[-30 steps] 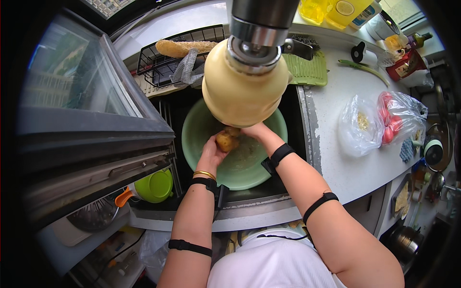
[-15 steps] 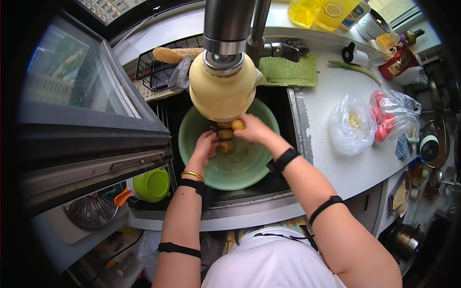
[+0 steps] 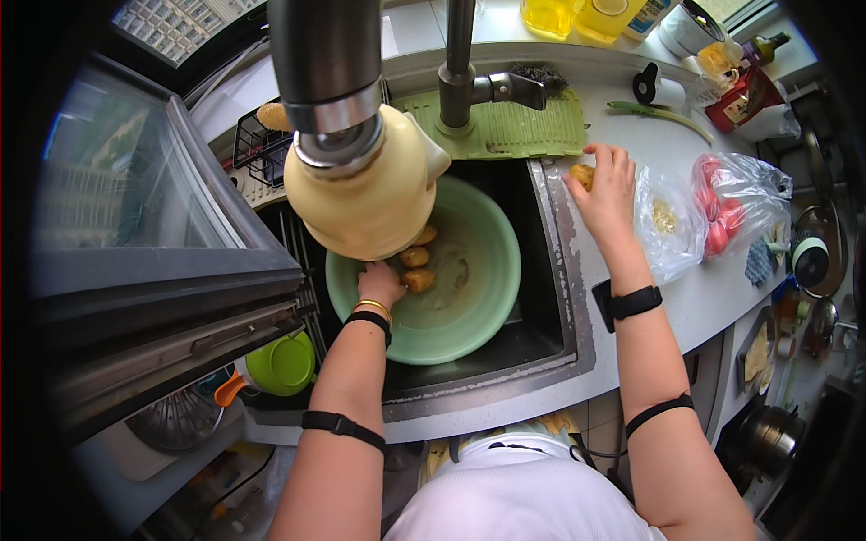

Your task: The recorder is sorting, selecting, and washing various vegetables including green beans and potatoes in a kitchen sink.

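Over the countertop right of the sink, my right hand (image 3: pixel 606 191) holds a small yellow-brown potato (image 3: pixel 583 175) between thumb and fingers. My left hand (image 3: pixel 381 283) is down inside the pale green basin (image 3: pixel 465 350), beside several potatoes (image 3: pixel 419 280) lying in cloudy water. A cream-yellow rounded fitting (image 3: pixel 356 203) on the tap hides most of that hand's fingers, so their grip does not show. The basin sits in the dark sink (image 3: pixel 541 338).
A green ridged mat (image 3: pixel 532 131) lies behind the sink beneath the tap handle (image 3: pixel 510 88). On the right counter are a green stalk (image 3: pixel 663 115), a clear plastic bag (image 3: pixel 663 248) and a bag of red items (image 3: pixel 722 216). An open window frame (image 3: pixel 171 288) juts in at left.
My right hand has carried a potato out of the basin and rightward to the counter. My left hand stays in the basin, now partly under the tap fitting. The view has shifted.
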Available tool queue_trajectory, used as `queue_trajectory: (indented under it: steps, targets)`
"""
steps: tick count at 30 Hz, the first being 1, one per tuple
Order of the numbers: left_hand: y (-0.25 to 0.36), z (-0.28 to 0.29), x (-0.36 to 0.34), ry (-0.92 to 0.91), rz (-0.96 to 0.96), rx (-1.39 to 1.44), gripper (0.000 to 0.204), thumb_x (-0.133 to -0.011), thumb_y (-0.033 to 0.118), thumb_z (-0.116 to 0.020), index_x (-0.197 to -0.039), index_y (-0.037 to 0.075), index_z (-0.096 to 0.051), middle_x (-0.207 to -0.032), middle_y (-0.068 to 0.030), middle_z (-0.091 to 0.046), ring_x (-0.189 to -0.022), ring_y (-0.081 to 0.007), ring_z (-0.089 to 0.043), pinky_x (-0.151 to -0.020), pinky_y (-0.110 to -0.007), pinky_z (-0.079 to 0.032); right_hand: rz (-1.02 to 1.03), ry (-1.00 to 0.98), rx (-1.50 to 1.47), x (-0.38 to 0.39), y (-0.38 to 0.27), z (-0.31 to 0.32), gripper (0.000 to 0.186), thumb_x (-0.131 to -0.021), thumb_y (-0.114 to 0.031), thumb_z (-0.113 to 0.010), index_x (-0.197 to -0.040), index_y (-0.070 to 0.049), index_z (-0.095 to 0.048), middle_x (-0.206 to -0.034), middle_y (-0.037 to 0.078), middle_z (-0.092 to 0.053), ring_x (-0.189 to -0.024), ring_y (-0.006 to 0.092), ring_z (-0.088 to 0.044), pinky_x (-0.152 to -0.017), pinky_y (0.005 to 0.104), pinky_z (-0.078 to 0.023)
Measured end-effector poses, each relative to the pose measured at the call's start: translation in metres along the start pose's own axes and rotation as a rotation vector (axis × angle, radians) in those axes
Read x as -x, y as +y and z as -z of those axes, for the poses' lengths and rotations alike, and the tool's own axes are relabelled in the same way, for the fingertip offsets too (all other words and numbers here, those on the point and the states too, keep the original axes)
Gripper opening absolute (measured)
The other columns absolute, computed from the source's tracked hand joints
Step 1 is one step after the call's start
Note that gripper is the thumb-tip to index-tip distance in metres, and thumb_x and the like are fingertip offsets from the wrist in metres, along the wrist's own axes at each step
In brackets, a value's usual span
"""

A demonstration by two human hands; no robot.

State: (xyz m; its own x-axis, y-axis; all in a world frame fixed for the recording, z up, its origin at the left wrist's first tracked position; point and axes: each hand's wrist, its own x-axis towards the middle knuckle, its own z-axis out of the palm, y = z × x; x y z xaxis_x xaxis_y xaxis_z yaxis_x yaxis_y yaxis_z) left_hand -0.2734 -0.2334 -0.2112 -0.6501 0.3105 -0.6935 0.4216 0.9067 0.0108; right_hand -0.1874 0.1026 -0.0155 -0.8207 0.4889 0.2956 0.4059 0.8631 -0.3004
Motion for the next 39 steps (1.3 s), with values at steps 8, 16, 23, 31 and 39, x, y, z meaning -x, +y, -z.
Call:
queue_trajectory:
  steps: [8, 16, 23, 31, 39]
  targets:
    - [-0.004, 0.049, 0.046, -0.506, 0.138, 1.833, 0.040, -0.081, 0.035, -0.049, -0.107, 0.005, -0.050, -0.093, -0.0111, -0.058, -0.077, -0.0218, -0.057, -0.071, -0.036, -0.050, 0.088, -1.222, -0.245, 0.073, -0.082, -0.174, 0.036, -0.083, -0.035, -0.053, -0.095, -0.003, -0.065, -0.087, 0.013, -0.066, -0.078, 0.0297, -0.063, -0.072, 0.0388, -0.049]
    - [0.005, 0.025, 0.033, -0.229, 0.241, 2.069, 0.041, -0.085, 0.048, -0.047, -0.095, 0.010, -0.055, -0.084, -0.0044, -0.061, -0.074, -0.0149, -0.058, -0.064, -0.028, -0.047, -1.122, -1.160, -1.629, 0.112, -0.082, -0.244, 0.033, -0.093, -0.026, -0.042, -0.093, 0.003, -0.058, -0.082, 0.013, -0.064, -0.071, 0.0203, -0.064, -0.061, 0.0301, -0.052]
    - [0.056, 0.056, 0.057, -0.125, 0.155, 2.163, 0.036, -0.089, 0.046, -0.037, -0.098, 0.013, -0.048, -0.075, -0.0018, -0.055, -0.052, -0.0117, -0.049, -0.043, -0.023, -0.038, 0.053, -0.370, -0.735, 0.093, -0.136, -0.145, 0.032, -0.086, -0.028, -0.056, -0.100, 0.000, -0.055, -0.085, 0.011, -0.060, -0.065, 0.0178, -0.058, -0.056, 0.0284, -0.049]
    - [0.044, 0.084, 0.086, -0.159, 0.037, 1.946, 0.057, -0.087, 0.061, -0.032, -0.092, 0.009, -0.053, -0.068, -0.0010, -0.053, -0.045, -0.0105, -0.045, -0.034, -0.021, -0.029, -0.312, -0.895, -1.431, 0.096, -0.139, -0.100, 0.037, -0.088, -0.036, -0.054, -0.102, -0.002, -0.053, -0.092, 0.008, -0.059, -0.076, 0.0145, -0.057, -0.062, 0.0260, -0.049]
    - [0.052, 0.089, 0.117, -0.140, -0.067, 1.923, 0.049, -0.083, 0.058, -0.049, -0.090, 0.010, -0.058, -0.065, -0.0005, -0.053, -0.042, -0.0062, -0.041, -0.036, -0.017, -0.026, 0.145, -0.637, -1.170, 0.092, -0.120, -0.094, 0.033, -0.095, -0.029, -0.043, -0.096, 0.000, -0.057, -0.085, 0.003, -0.055, -0.079, 0.0129, -0.051, -0.074, 0.0259, -0.041]
